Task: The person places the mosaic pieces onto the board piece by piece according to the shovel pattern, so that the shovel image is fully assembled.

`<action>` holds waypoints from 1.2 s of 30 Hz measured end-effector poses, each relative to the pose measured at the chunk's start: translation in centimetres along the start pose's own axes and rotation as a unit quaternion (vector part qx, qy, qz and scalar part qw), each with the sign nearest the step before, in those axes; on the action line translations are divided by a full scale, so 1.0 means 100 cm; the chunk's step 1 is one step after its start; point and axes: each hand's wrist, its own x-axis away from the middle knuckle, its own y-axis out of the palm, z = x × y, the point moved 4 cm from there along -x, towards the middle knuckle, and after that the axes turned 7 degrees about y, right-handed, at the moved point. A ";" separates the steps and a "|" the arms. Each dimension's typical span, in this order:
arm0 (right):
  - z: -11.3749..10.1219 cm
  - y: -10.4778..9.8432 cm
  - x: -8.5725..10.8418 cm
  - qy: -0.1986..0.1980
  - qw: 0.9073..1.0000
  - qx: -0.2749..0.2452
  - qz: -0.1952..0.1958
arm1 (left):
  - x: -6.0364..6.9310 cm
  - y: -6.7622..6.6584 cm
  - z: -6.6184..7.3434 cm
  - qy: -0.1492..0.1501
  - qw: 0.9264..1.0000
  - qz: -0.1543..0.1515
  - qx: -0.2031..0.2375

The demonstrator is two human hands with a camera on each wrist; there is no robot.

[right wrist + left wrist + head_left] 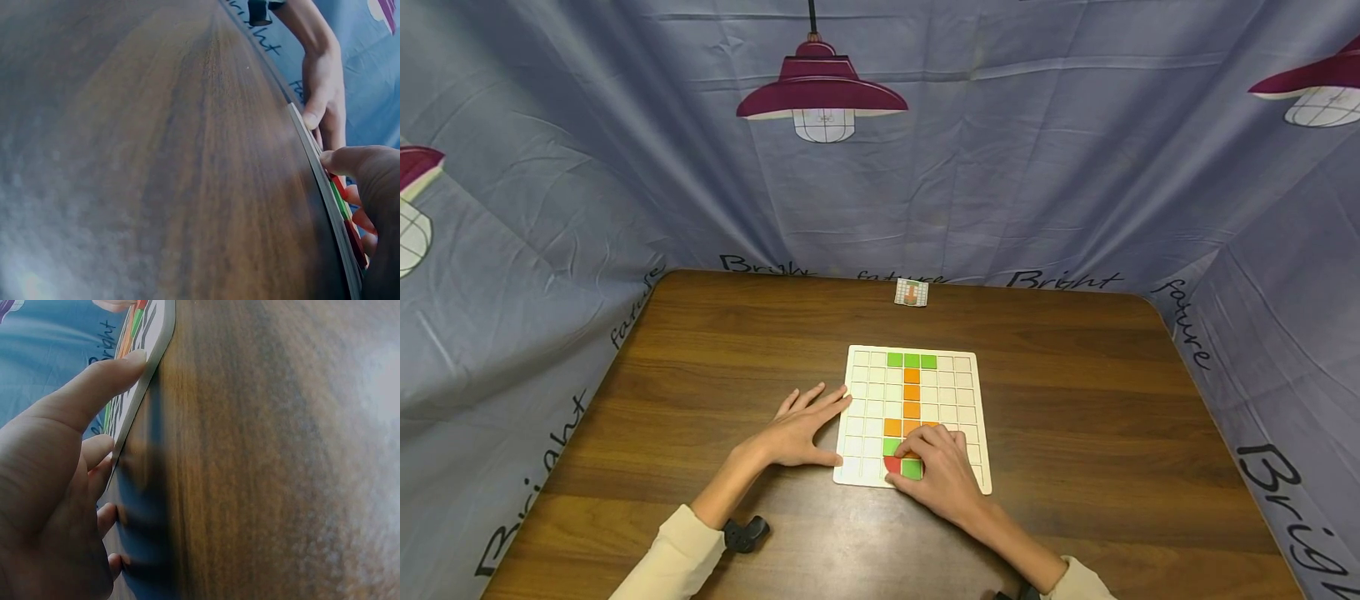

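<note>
A white square board (865, 417) marked with a grid lies on the table, with coloured tiles on it. Green tiles (912, 361) form a short row at the far side, and orange tiles (912, 392) run down the middle. At the near edge, my right hand (942, 471) pinches a small red piece (892, 465) with a rounded side between thumb and index finger. Beside it sits a green tile (912, 469). The right wrist view shows another red piece (355, 244) beyond the green. My left hand (797, 433) is spread, its fingertips and thumb touching the board's left edge.
Behind the board, a small card (912, 292) printed with a grid pattern lies near the back of the brown wooden table (737, 333). Blue-grey cloth (970, 183) printed with lamps and lettering hangs around the table. Part of the board is hidden under my right hand.
</note>
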 end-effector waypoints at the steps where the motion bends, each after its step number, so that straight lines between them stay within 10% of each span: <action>1: 0.000 0.000 0.000 0.000 1.000 0.001 0.000 | 0.000 0.000 0.000 0.000 1.000 0.000 0.000; 36: 0.002 -0.003 0.000 -0.001 1.000 0.000 -0.001 | -0.001 0.000 0.000 -0.006 1.000 -0.010 -0.001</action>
